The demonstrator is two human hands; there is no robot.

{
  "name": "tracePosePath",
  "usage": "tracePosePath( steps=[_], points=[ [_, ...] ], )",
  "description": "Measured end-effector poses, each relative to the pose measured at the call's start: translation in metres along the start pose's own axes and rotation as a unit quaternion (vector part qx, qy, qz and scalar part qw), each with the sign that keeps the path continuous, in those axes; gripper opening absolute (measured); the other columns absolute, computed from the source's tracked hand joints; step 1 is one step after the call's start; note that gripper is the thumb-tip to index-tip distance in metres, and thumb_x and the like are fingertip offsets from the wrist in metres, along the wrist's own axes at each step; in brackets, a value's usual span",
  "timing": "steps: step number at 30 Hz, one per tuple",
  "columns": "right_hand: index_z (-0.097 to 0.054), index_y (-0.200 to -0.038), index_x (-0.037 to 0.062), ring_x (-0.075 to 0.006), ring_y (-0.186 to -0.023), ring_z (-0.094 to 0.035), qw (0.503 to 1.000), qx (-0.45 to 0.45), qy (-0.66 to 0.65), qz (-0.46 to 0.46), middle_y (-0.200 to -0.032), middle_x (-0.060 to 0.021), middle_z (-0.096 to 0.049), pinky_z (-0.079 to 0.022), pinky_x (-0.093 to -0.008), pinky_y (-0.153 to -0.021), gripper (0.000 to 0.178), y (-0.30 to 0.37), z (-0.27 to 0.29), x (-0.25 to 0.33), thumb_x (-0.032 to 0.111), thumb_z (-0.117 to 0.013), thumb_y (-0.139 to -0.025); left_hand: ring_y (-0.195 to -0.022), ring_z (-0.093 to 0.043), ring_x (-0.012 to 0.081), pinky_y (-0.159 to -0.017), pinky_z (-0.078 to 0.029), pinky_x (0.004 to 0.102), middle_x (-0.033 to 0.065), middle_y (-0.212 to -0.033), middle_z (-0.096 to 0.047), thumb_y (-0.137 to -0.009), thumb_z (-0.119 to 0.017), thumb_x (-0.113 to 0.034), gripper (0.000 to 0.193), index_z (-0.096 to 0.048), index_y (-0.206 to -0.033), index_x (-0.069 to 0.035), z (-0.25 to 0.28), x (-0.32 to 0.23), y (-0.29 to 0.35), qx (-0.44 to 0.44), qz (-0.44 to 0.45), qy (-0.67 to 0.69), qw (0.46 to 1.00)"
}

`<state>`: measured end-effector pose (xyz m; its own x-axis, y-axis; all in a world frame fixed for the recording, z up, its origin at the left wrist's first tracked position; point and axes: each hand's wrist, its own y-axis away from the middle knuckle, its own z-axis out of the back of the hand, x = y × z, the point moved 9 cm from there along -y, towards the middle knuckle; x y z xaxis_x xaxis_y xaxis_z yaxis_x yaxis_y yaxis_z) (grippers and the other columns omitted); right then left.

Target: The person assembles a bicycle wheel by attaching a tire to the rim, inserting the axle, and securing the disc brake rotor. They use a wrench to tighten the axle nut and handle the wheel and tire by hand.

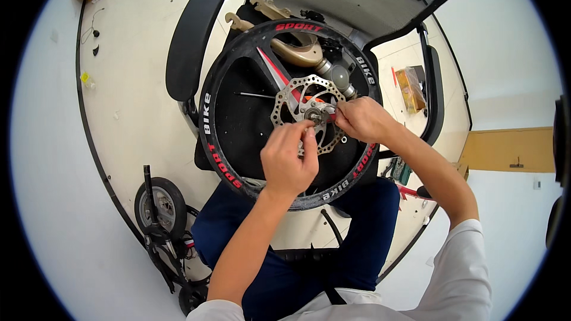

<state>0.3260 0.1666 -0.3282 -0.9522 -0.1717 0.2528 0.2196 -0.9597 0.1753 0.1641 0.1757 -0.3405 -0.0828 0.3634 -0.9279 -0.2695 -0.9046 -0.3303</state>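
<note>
A: On the lap, between the knees, a black bicycle wheel (238,119) stands on edge; a silver brake disc (309,113) sits at its hub (315,114).

B: Hands?

A: Left hand (288,160) has its fingertips pressed together on the disc's lower edge. Right hand (360,119) pinches a small part at the hub; what it is, cannot tell.

B: Handling?

A: Judged: wheel stiff, fairly light, best held by the rim. Disc thin, hard, sharp-toothed, likely slippery; hold by its edge.

B: Containers?

A: One clear bag (411,86) with yellowish contents lies on the pale table (131,83), right side.
</note>
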Motion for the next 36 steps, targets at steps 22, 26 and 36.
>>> tracePosePath(
  steps=[22, 26, 36],
  points=[
    [-0.052, -0.072, -0.0014, -0.0393, -0.063, -0.06, 0.988, 0.137, 0.003, 0.076, -0.063, -0.0197, -0.059, -0.049, -0.0466, -0.061, 0.021, -0.024, -0.011, 0.014, 0.014, -0.056, -0.086, -0.092, -0.06, 0.0325, -0.084, -0.047, 0.0396, 0.0197, -0.103, -0.06, -0.092, -0.056, -0.014, 0.031, -0.051, -0.116, 0.005, 0.0, 0.058, -0.016, 0.016, 0.12, -0.016, 0.993],
    [-0.052, -0.074, -0.0029, -0.0415, -0.067, -0.06, 0.99, 0.124, -0.019, 0.06, -0.066, -0.0217, -0.059, -0.049, -0.0478, -0.064, 0.022, -0.028, -0.007, 0.016, 0.014, -0.053, -0.089, -0.098, -0.057, 0.0398, -0.085, -0.045, 0.0454, 0.0229, -0.106, -0.058, -0.09, -0.055, -0.013, 0.035, -0.048, -0.12, 0.005, -0.004, 0.057, -0.015, 0.052, 0.158, 0.011, 0.986],
    [-0.057, -0.081, 0.0019, -0.0384, -0.053, -0.061, 0.987, 0.111, 0.081, 0.079, -0.059, -0.0185, -0.06, -0.05, -0.0489, -0.051, 0.021, -0.017, -0.016, 0.015, 0.023, -0.058, -0.085, -0.108, -0.05, 0.0429, -0.098, -0.04, 0.0473, 0.0257, -0.116, -0.051, -0.084, -0.062, -0.014, 0.046, -0.047, -0.123, 0.006, 0.014, 0.034, -0.015, -0.015, 0.054, -0.089, 0.994]
  ],
)
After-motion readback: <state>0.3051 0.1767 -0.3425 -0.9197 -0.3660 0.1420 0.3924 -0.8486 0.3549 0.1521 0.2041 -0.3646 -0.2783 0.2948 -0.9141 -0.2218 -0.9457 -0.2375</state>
